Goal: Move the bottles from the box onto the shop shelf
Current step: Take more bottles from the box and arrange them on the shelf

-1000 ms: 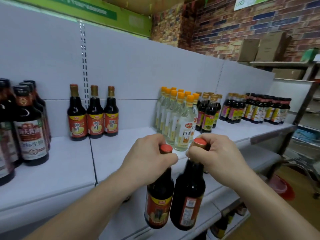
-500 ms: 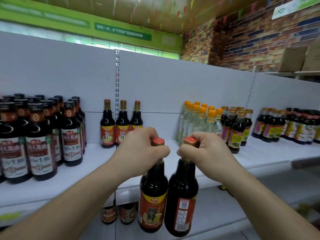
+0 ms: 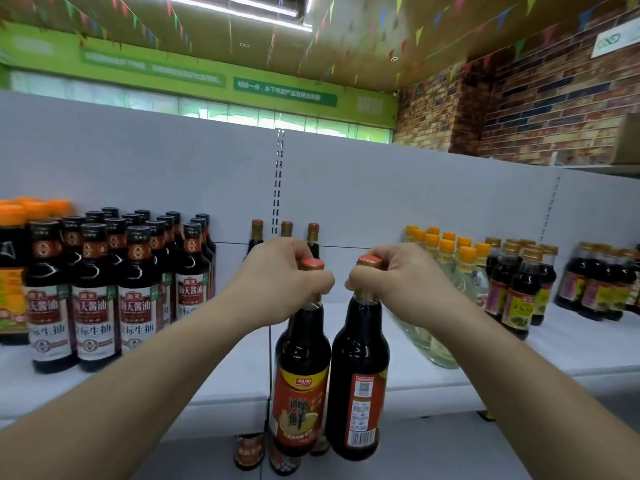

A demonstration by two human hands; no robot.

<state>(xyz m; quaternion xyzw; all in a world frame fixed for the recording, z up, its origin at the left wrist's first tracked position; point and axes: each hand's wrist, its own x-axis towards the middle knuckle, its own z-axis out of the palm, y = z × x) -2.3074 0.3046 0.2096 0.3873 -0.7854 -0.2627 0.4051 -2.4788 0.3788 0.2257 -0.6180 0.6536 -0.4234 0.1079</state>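
I have two dark sauce bottles in hand, one each. My left hand (image 3: pixel 277 285) is curled round the neck of the left bottle (image 3: pixel 301 382), just under its red cap, fingers wrapped tight and thumb closed across. My right hand (image 3: pixel 401 282) grips the neck of the right bottle (image 3: pixel 358 386) the same way. Both forearms reach forward and slightly inward, wrists level, knuckles near each other but apart.

The bottles hang upright side by side, bodies so close I cannot tell whether they touch. The left one shows its red and yellow front label, the right one its back label with a barcode. Both are on the near side of the white shelf (image 3: pixel 221 382), not standing on it — their bases hang below its front edge.

Far back on the shelf, between my hands, stand three matching red-capped bottles (image 3: pixel 286 230) in a row. To the left is a block of black-capped soy sauce bottles (image 3: pixel 93 306), four across the near row, with more behind that I cannot count. To the right are clear bottles with orange caps (image 3: pixel 446 258), about nine caps showing, then dark gold-capped bottles (image 3: pixel 519 299). On the level below, at least two small dark bottles (image 3: pixel 249 452) show under the shelf edge.
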